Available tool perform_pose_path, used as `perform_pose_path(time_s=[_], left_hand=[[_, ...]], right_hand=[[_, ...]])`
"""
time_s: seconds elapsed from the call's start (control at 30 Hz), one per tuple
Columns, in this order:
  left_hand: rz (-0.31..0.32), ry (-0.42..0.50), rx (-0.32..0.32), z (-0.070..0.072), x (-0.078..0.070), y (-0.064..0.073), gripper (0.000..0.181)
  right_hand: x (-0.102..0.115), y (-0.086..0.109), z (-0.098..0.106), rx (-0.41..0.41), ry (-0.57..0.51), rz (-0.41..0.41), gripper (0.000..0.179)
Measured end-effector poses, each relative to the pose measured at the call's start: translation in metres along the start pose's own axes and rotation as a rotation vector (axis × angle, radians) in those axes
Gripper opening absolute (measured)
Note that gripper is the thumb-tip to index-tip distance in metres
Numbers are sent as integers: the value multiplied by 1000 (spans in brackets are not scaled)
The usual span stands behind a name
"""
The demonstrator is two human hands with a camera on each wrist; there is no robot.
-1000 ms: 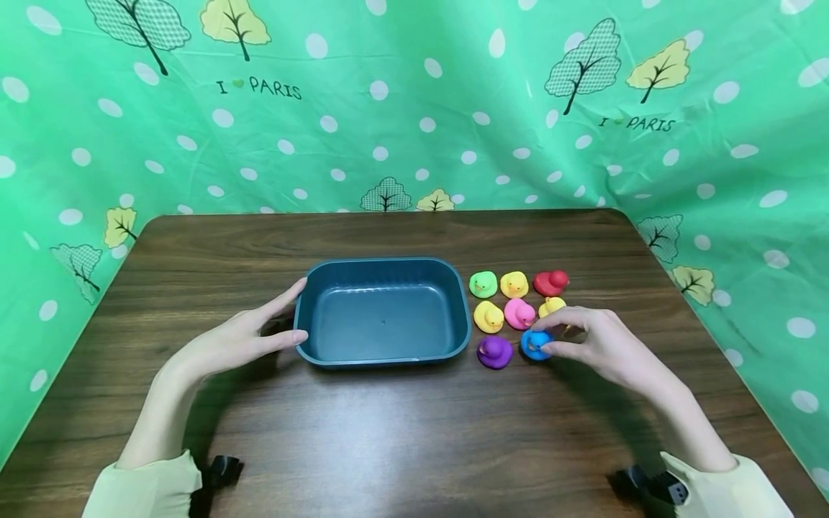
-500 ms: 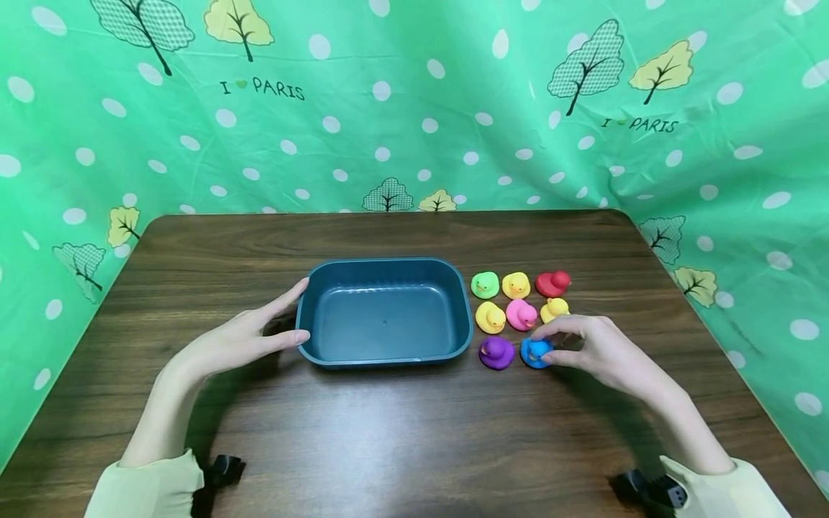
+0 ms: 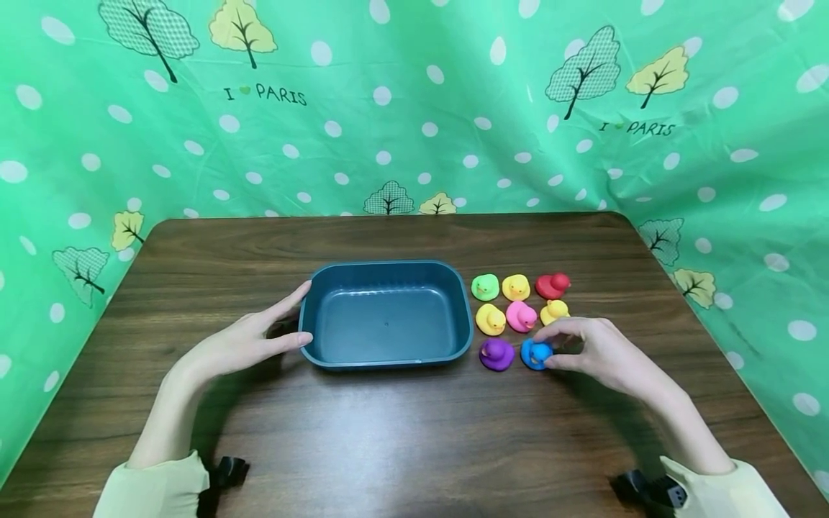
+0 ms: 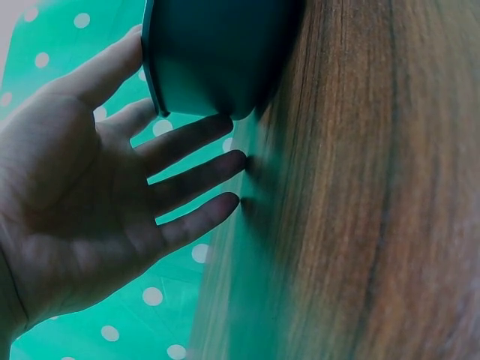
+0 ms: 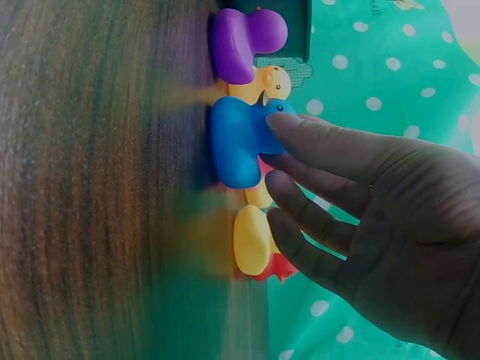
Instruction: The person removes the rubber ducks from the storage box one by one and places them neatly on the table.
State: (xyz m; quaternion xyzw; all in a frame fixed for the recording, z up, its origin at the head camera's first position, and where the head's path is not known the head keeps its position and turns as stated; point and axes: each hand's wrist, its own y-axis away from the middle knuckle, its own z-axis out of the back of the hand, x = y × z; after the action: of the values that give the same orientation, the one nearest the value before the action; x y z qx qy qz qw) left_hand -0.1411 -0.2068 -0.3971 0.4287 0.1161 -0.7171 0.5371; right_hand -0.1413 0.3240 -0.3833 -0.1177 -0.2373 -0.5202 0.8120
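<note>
A dark blue plastic basin [image 3: 386,324] stands on the wooden table. At its left end is my left hand [image 3: 236,344], fingers spread and fairly straight, with thumb and index fingertip at the rim; the left wrist view shows the other fingers reaching below the basin's side [image 4: 217,60]. My right hand [image 3: 599,352] pinches a blue rubber duck [image 3: 535,355] by the head, thumb [image 5: 322,142] on the near side. The duck sits upright at the table surface. Just left of it is a purple rubber duck [image 3: 496,354].
Behind the blue duck stand more rubber ducks in rows: pink [image 3: 521,316], yellow [image 3: 490,319], another yellow partly behind my right hand, green [image 3: 485,287], a further yellow [image 3: 516,287] and red [image 3: 553,285]. A green dotted cloth [image 3: 414,108] hangs beyond the table.
The blue duck has turned and shifted slightly toward me under my right fingers. My left hand stays at the basin's rim; the whole view has shifted a little.
</note>
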Motion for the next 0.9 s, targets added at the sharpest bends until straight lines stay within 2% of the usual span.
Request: perform_pose_path(time_s=[0.13,0.27,0.47,0.63,0.9], left_hand=[[6,-4,-3,1,1,-1,80],[5,-2,0,2,-1,-4,80],[-20,-13,2,1,-5,-11,84],[-19,-53,15,4,-7,-9,87],[-44,-56,4,6,-5,-4,90]], right_hand=[[-1,-2,1,-19,-12,-6,25],[-2,-3,9,-77,-18,-1,24],[-9,-6,23,-224,21,20,21],[-14,-12,27,-352,-8,2,22],[-24,-22,39,-409,-6,-30,21]])
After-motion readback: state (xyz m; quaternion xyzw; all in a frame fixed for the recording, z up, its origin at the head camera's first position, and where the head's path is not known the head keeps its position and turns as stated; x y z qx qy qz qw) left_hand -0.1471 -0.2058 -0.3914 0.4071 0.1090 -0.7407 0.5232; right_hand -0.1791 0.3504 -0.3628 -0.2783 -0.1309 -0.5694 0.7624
